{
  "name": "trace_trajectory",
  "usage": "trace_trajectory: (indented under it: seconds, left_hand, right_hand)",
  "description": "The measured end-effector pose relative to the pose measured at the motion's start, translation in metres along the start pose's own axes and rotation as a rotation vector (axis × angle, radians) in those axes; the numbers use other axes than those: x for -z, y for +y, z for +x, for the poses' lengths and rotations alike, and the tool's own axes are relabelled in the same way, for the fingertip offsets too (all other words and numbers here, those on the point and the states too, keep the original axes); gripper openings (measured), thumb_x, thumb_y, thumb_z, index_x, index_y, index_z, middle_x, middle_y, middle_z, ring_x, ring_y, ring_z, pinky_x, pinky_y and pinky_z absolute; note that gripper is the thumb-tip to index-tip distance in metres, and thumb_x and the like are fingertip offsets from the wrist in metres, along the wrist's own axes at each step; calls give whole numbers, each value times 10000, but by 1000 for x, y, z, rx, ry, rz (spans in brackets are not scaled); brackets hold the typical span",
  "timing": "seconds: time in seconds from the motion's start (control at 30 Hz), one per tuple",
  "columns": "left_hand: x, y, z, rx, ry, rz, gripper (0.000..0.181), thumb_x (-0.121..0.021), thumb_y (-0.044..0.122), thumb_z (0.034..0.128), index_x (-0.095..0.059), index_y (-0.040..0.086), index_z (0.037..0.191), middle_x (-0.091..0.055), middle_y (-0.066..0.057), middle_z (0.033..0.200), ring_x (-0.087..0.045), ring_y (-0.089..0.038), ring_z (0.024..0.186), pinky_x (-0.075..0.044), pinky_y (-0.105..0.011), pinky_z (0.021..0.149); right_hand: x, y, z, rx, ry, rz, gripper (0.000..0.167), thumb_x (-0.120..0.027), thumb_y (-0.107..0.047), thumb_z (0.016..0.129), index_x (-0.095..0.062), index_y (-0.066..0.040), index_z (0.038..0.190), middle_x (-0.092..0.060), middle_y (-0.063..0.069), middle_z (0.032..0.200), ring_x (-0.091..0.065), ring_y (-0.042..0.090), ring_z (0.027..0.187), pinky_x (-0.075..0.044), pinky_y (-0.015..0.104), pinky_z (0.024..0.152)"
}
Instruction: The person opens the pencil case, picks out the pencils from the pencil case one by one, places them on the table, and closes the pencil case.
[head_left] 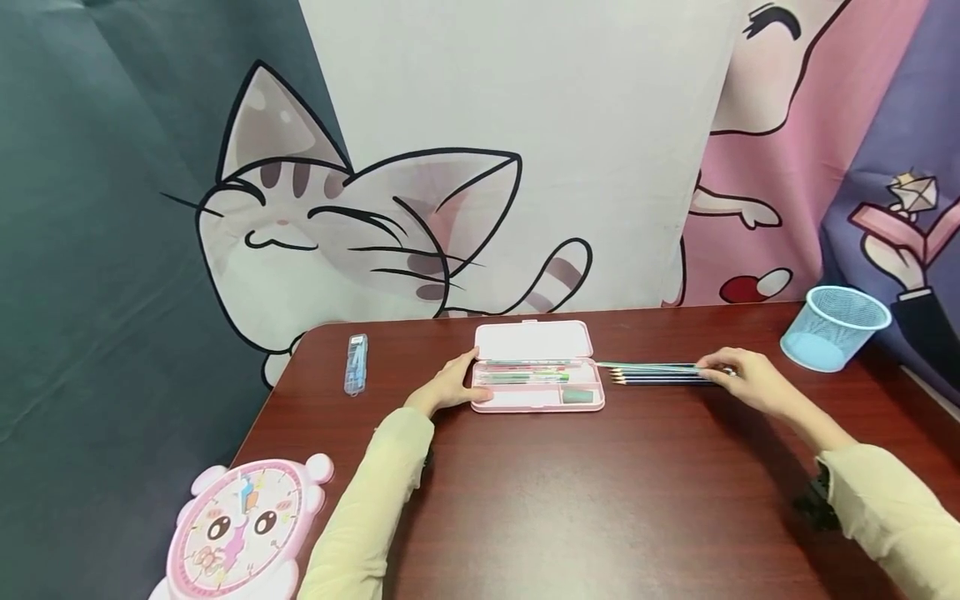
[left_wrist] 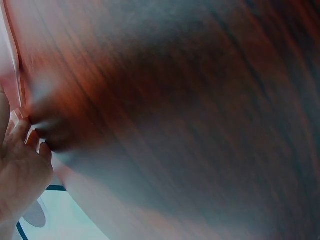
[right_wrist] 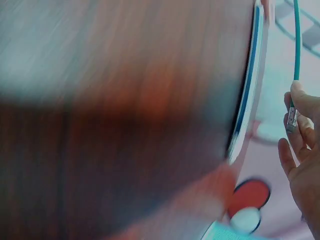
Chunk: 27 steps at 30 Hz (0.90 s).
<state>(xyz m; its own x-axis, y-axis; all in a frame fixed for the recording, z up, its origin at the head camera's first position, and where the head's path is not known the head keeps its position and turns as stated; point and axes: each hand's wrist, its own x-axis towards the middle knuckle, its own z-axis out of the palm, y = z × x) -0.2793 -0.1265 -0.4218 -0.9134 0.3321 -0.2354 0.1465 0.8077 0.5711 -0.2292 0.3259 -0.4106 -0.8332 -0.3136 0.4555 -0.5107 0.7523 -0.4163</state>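
A pink pencil case [head_left: 525, 409] lies with its lid [head_left: 534, 341] raised at the back of the table. Inside are several slender pens or pencils [head_left: 525, 377] and a grey-green eraser [head_left: 577, 396]. My left hand [head_left: 448, 386] holds the case's left side, thumb on the front corner and fingers at the back edge. To the right, my right hand [head_left: 741, 379] pinches a green pencil [right_wrist: 297, 45] near its blunt end, its tip reaching toward the case. Dark blue pencils [head_left: 660, 379] lie side by side on the table just below the green one.
A light blue mesh basket [head_left: 835, 329] stands at the back right. A small clear-blue plastic packet [head_left: 356, 365] lies at the back left. At the near left is a pink animal-shaped clock [head_left: 238, 529]. A cartoon curtain [head_left: 622, 150] hangs behind the table [head_left: 600, 492].
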Motion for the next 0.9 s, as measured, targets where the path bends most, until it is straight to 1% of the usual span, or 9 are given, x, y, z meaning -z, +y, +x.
trace_trajectory:
  seconds: [0.1,0.2,0.33,0.43,0.53,0.6,0.7,0.8,0.9]
  left_hand:
    - [0,-1,0,10,-2,2,904,-683,406,787,-157,138,1472,-253,-81,1501,-221,-269,1382,-227,-475,1105]
    - [0,-3,1,16,-5,10,904,-680,404,791,-146,145,1474,-246,-71,1505,-214,-258,1385,-220,-462,1112]
    - [-1,-3,1,3,4,10,896,-680,388,796,-151,126,1471,-249,-83,1503,-219,-262,1383,-222,-459,1111]
    - [-2,-2,1,-8,8,1,888,-682,372,798,-160,115,1469,-246,-94,1504,-217,-271,1383,-221,-464,1110]
    - [-2,-1,1,-9,2,-7,888,-683,368,799,-155,126,1471,-232,-87,1510,-205,-267,1389,-213,-463,1113]
    - [-2,-1,1,-9,1,-9,888,-683,367,798,-155,128,1471,-231,-85,1511,-203,-266,1390,-214,-464,1113]
    - [0,-1,1,-9,1,-9,892,-687,373,794,-158,132,1471,-235,-80,1510,-202,-261,1391,-215,-460,1114]
    - [0,-2,3,-13,2,-3,892,-687,377,793,-162,130,1470,-239,-79,1509,-204,-260,1392,-216,-453,1115]
    - [-1,-2,2,-14,-1,0,892,-684,379,796,-159,123,1470,-248,-80,1505,-215,-261,1388,-222,-453,1113]
  right_hand:
    - [7,14,-12,-10,7,-3,113,-722,6,713,-692,-14,821,-665,81,748,-475,-147,712,-380,49,613]
    - [7,25,-20,1,7,-39,126,-752,-3,673,-695,-44,778,-664,73,732,-474,-150,695,-378,46,604]
    - [3,33,-24,28,-6,-102,159,-765,8,637,-684,-87,735,-637,20,716,-450,-83,656,-367,93,584]
    - [2,35,-24,17,-23,-137,151,-766,-11,645,-684,-94,741,-614,-8,722,-441,-32,648,-366,138,582]
    - [2,35,-22,-10,-32,-155,147,-773,-39,653,-693,-76,770,-624,18,738,-456,4,650,-377,168,579]
    - [-1,32,-18,-32,-26,-142,175,-778,-64,661,-695,-47,813,-632,51,754,-468,42,657,-376,184,583]
    - [-10,19,-7,-47,-11,-93,228,-774,-92,684,-690,-17,882,-645,95,798,-519,146,702,-385,192,627]
    - [-30,-2,12,-19,-12,-38,209,-753,-90,710,-689,-17,896,-644,108,829,-554,241,771,-409,247,691]
    - [-55,-25,34,11,-47,14,172,-735,-83,732,-686,-22,885,-643,97,839,-585,255,801,-447,329,727]
